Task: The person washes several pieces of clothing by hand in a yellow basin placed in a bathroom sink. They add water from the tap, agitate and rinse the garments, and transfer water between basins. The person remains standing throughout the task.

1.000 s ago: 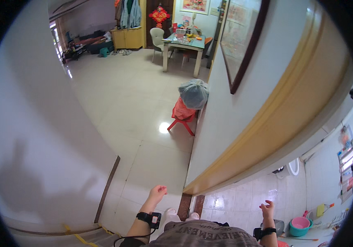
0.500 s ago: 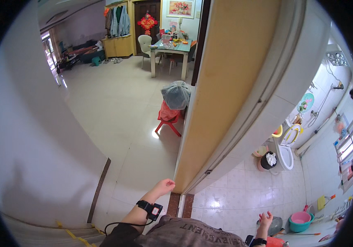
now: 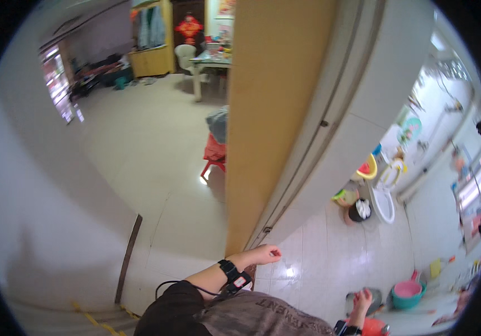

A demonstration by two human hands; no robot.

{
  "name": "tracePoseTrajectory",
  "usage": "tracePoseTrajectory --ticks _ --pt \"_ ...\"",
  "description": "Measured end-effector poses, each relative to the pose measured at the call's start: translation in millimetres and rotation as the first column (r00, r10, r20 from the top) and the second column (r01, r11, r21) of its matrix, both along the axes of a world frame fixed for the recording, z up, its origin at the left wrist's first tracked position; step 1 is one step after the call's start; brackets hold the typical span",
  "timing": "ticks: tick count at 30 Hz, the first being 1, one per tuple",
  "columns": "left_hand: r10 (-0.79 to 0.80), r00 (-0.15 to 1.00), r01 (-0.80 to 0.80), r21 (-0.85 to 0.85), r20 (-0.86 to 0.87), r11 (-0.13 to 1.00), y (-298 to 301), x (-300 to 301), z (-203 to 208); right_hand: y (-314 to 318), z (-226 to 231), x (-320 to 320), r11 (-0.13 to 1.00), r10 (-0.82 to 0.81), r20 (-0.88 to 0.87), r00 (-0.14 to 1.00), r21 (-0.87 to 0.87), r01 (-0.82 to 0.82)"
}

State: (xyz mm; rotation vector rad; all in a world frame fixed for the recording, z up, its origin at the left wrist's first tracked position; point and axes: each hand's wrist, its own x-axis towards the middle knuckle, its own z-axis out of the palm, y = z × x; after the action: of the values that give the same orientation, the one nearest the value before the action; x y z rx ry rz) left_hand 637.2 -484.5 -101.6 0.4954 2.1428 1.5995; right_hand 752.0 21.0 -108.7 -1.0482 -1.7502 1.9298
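My left hand [image 3: 265, 255] reaches across in front of me at the bathroom doorway, low beside the tan door frame [image 3: 277, 123]. Its fingers are loosely curled in, and nothing shows in them. My right hand [image 3: 362, 301] is raised at the lower right, over the bathroom floor. Its fingers are slightly bent and apart, with nothing held. Behind it are a grey rounded thing and a red thing [image 3: 373, 326], both partly hidden. Dark straps with small devices sit on both wrists, and a black cable runs along my left forearm.
A white toilet [image 3: 384, 206], a black-lined bin [image 3: 359, 210] and a yellow basin [image 3: 368, 167] stand in the bathroom. Pink and teal basins [image 3: 407, 297] are at the right. Left of the frame, a red stool [image 3: 213, 162] carries bags. A white wall [image 3: 55, 224] bounds the left.
My view has turned and shifted toward the bathroom; the door frame now hides more of the stool and table. My left hand has moved right, past the frame's lower end. My right hand's fingers are more bent.
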Motion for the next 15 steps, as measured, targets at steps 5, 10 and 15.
tracePoseTrajectory --ticks 5,10,15 --pt "-0.179 0.978 0.172 0.077 0.108 0.982 53.5 -46.4 28.5 4.9 23.9 5.3 0.996 0.021 -0.05 0.999 0.091 -0.016" --pt "-0.367 0.924 0.346 0.172 0.107 0.922 121.0 -84.3 36.5 -12.5 47.0 26.3 0.973 -0.168 -0.006 0.986 0.157 0.167" --pt "-0.508 0.852 0.47 0.237 0.129 0.85 183.6 -106.2 44.4 -25.6 47.7 58.6 0.949 -0.306 0.016 0.952 0.089 0.303"
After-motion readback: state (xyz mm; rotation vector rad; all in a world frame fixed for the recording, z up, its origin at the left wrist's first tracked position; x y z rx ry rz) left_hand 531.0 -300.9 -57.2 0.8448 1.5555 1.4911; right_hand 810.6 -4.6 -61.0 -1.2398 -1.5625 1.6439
